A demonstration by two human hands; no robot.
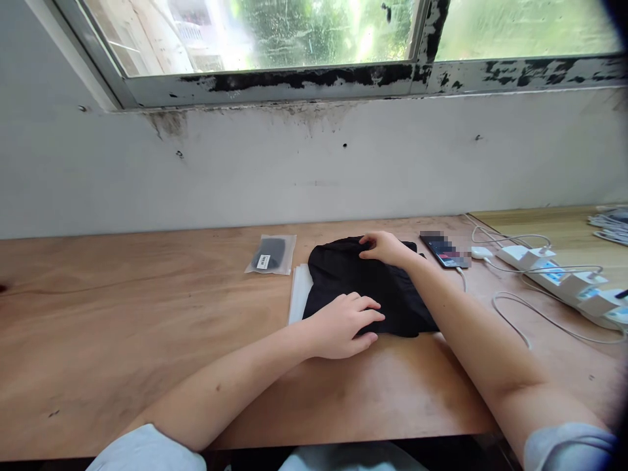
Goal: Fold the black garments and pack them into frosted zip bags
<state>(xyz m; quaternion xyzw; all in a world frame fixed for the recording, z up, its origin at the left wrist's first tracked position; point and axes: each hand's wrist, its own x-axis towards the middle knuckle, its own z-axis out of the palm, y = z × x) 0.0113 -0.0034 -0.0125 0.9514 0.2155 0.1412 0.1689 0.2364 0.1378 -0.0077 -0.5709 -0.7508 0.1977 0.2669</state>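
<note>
A piece of black cloth (343,278), soft and wrinkled, lies spread on the table; I cannot tell what garment it may be. My left hand (346,325) rests palm down on its near part, fingers apart and stretched to the right. At the cloth's far edge, my right hand (385,248) has its thumb and fingers bent around a bit of the fabric. Some white sheet-like material (300,293) sticks out from under the cloth's left side. Just beyond that lies a clear plastic bag (288,254) with a dark folded item and a barcode label inside.
A phone (444,250) with a charging cable lies right of the cloth. Further right are a white power strip (564,281) with plugged-in chargers and loose white cables (515,314). The wooden table (147,314) meets a white wall (245,176) below a window.
</note>
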